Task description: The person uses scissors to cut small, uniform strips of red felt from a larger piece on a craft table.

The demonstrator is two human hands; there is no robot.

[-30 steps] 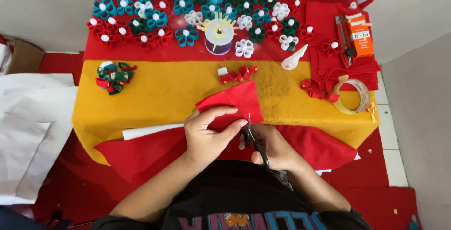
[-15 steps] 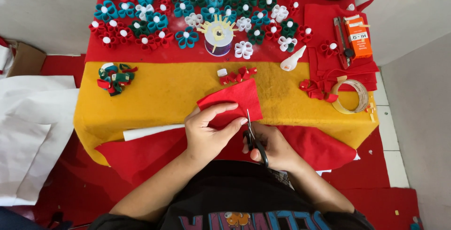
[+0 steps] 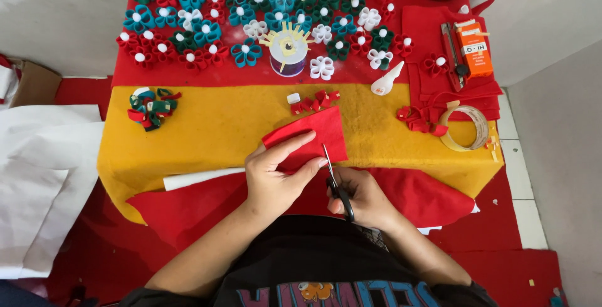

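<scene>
Yellow felt (image 3: pixel 207 131) covered the low work surface before us, with a band of red felt (image 3: pixel 188 75) across its far side and pale floor beyond. On that band lay rows of small felt flowers (image 3: pixel 244 53) in red, teal, green and white, each with a white centre, around a purple spool (image 3: pixel 288 56) topped by yellow strips. To the right we saw a white glue bottle (image 3: pixel 385 80), a roll of tape (image 3: pixel 467 128), an orange box (image 3: pixel 475 48) and a cutter (image 3: pixel 453 56) on more red cloth. A little heap of red and green scraps (image 3: pixel 150 107) sat at the left of the yellow felt, and white paper sheets (image 3: pixel 44 175) lay on the floor at the far left.

Our left hand (image 3: pixel 276 175) gripped a red felt piece (image 3: pixel 310 137) between thumb and fingers, holding it just above the near edge of the yellow felt. Our right hand (image 3: pixel 364 200) was closed around the black handles of the scissors (image 3: pixel 335 181), whose blades met the lower edge of that piece close beside the left fingertips. Just beyond the piece lay a few red loops (image 3: pixel 316 101) and a small white bit.
</scene>
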